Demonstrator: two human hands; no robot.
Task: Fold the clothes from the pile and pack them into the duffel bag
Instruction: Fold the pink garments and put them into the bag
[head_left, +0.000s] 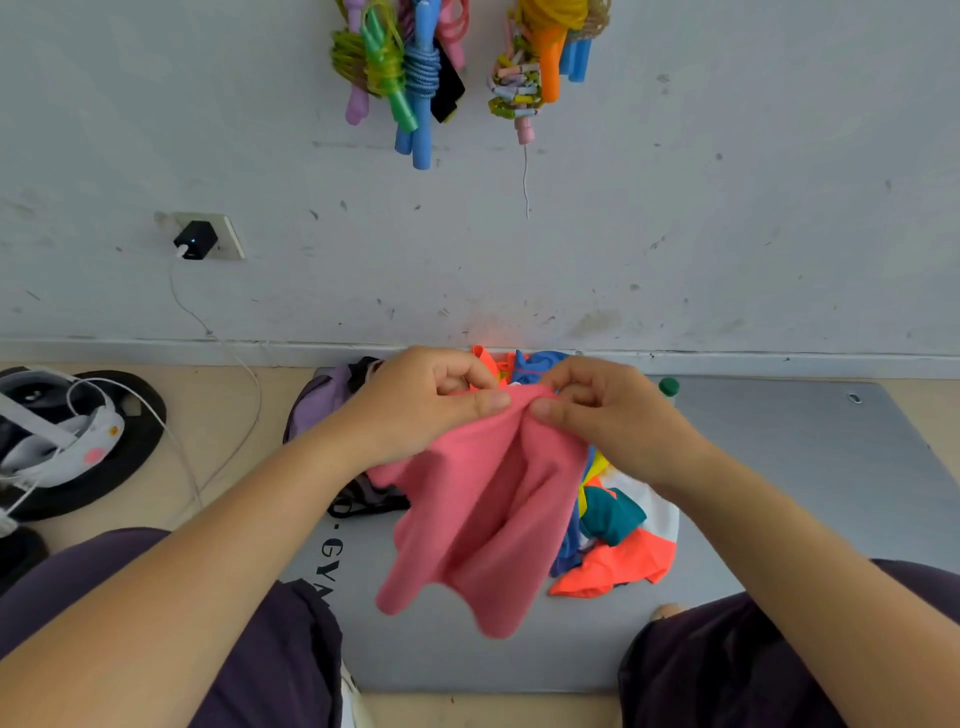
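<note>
1. The wall (727, 234) fills the far half of the view. It is pale and scuffed. Bundles of coloured skipping ropes (405, 67) hang on it at the top, and a black charger (195, 240) sits in a socket at the left, with a white cable going down to the floor.
2. We sit on a beige floor (218, 415) with a grey gym mat (779, 467) in front of us. We think the mat serves as a clean, flat surface for folding.
3. The duffel bag (322, 397) is purple and lies at the far left of the mat, partly hidden behind our left arm. We cannot tell if it is open.
4. The pink garment (483, 514) hangs in the air above the mat, near the middle. We hold it by its upper edge so that it falls straight and we can find its shape before folding.
5. The pile (618, 530) of clothes, orange, teal, blue and white, lies just to the right of and behind the garment, within easy reach.
6. Our left hand (415, 400) pinches the top edge between thumb and fingers.
7. Our right hand (602, 410) pinches the same edge just beside it, thumbs nearly touching.
</note>
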